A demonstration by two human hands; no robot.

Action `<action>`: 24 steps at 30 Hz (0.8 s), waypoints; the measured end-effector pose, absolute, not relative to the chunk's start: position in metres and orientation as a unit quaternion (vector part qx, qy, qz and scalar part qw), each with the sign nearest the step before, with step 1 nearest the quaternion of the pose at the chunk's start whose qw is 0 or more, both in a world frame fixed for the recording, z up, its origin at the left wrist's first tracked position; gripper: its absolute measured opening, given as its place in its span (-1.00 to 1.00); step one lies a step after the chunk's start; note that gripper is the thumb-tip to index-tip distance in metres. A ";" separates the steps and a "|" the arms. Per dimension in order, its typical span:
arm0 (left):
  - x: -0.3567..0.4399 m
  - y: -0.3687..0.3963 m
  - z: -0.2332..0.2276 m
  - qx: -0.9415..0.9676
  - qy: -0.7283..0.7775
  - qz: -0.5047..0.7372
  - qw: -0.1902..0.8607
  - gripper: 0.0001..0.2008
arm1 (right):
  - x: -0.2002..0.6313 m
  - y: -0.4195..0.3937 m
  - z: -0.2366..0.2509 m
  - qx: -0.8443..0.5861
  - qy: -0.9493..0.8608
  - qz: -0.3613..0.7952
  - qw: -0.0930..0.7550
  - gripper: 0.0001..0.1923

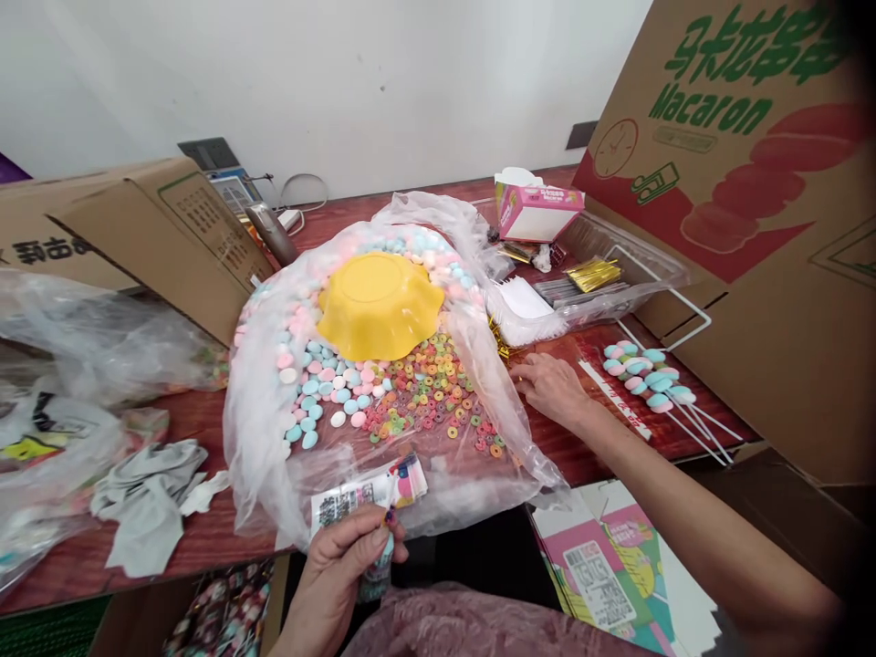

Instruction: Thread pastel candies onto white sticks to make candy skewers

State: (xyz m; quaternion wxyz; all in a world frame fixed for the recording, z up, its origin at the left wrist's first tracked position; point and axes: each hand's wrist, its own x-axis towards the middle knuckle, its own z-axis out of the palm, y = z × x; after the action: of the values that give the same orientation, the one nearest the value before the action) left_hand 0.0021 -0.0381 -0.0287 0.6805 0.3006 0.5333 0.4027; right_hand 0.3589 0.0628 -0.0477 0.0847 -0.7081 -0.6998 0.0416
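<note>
My left hand (349,558) is closed around the gathered neck of a small printed clear bag (409,479). The bag's top flares out above my fingers, and blue-tinted contents show below them. My right hand (551,388) reaches to the table by the right edge of a large plastic sheet (489,365). Its fingers are bent together beside loose gold twist ties (503,345); what lies between the fingertips is too small to make out. On the sheet are pink, blue and white marshmallows (311,388), colourful ring-shaped cereal (438,388) and an upturned yellow bowl (383,306).
Right of my arm lie marshmallow skewers (647,374) on white sticks. A clear tray (616,292) holds gold ties and sticks, with a pink box (537,214) behind. Cardboard boxes (753,228) flank the table. Grey cloth (151,502) lies left; printed packs (602,566) sit below the edge.
</note>
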 end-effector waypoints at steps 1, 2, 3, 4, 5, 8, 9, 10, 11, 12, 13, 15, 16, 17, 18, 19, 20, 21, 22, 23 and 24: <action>0.003 -0.040 -0.029 0.288 0.539 0.411 0.676 -0.69 | 0.357 0.065 -0.050 -0.706 -0.703 0.045 0.073 -0.74; 0.003 -0.042 -0.030 0.276 0.543 0.417 0.674 -0.68 | 0.356 0.067 -0.052 -0.705 -0.704 0.047 0.063 -0.74; 0.003 -0.044 -0.031 0.266 0.546 0.421 0.674 -0.67 | 0.356 0.069 -0.054 -0.706 -0.704 0.049 0.056 -0.75; 0.002 -0.046 -0.032 0.258 0.547 0.422 0.676 -0.67 | 0.356 0.070 -0.056 -0.708 -0.703 0.049 0.051 -0.76; 0.002 -0.047 -0.034 0.253 0.546 0.422 0.678 -0.67 | 0.357 0.070 -0.057 -0.711 -0.700 0.049 0.048 -0.77; -0.002 -0.048 -0.040 0.244 0.534 0.421 0.691 -0.67 | 0.362 0.067 -0.059 -0.727 -0.683 0.042 0.051 -0.81; -0.003 -0.048 -0.042 0.239 0.529 0.420 0.698 -0.68 | 0.363 0.065 -0.058 -0.735 -0.674 0.038 0.057 -0.80; -0.004 -0.047 -0.044 0.233 0.523 0.419 0.705 -0.68 | 0.365 0.063 -0.057 -0.745 -0.663 0.032 0.066 -0.79; -0.006 -0.045 -0.045 0.227 0.517 0.419 0.711 -0.69 | 0.366 0.061 -0.055 -0.754 -0.652 0.026 0.079 -0.76; -0.007 -0.044 -0.047 0.222 0.510 0.421 0.716 -0.69 | 0.367 0.059 -0.054 -0.761 -0.642 0.020 0.094 -0.74; -0.008 -0.042 -0.048 0.218 0.505 0.425 0.719 -0.69 | 0.368 0.057 -0.053 -0.765 -0.634 0.014 0.112 -0.73; -0.011 -0.037 -0.049 0.211 0.492 0.437 0.723 -0.68 | 0.371 0.055 -0.050 -0.761 -0.630 0.007 0.153 -0.75; -0.012 -0.034 -0.048 0.207 0.486 0.441 0.726 -0.68 | 0.373 0.054 -0.048 -0.754 -0.632 0.005 0.177 -0.77; -0.014 -0.032 -0.047 0.204 0.478 0.443 0.730 -0.68 | 0.374 0.052 -0.045 -0.747 -0.633 0.001 0.203 -0.79; -0.016 -0.030 -0.045 0.200 0.472 0.445 0.734 -0.68 | 0.375 0.050 -0.041 -0.740 -0.632 -0.005 0.231 -0.80; -0.017 -0.028 -0.043 0.196 0.465 0.447 0.739 -0.68 | 0.373 0.045 -0.035 -0.735 -0.627 -0.013 0.257 -0.80; -0.019 -0.026 -0.040 0.193 0.459 0.449 0.742 -0.69 | 0.368 0.040 -0.028 -0.729 -0.617 -0.023 0.295 -0.80; -0.020 -0.026 -0.038 0.190 0.456 0.452 0.743 -0.69 | 0.360 0.033 -0.020 -0.720 -0.603 -0.028 0.343 -0.80; -0.020 -0.026 -0.035 0.189 0.458 0.453 0.741 -0.68 | 0.348 0.025 -0.011 -0.705 -0.588 -0.028 0.395 -0.81; -0.020 -0.026 -0.032 0.189 0.463 0.455 0.736 -0.68 | 0.333 0.017 -0.003 -0.669 -0.549 -0.014 0.502 -0.85; -0.018 -0.026 -0.030 0.192 0.473 0.454 0.730 -0.68 | 0.313 0.009 0.004 -0.625 -0.520 0.026 0.581 -0.85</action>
State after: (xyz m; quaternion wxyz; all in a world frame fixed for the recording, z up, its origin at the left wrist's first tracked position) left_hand -0.0181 -0.0260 -0.0300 0.7302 0.1918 0.4728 0.4545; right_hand 0.3135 0.0093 0.0044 0.5812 -0.6252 -0.5203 0.0257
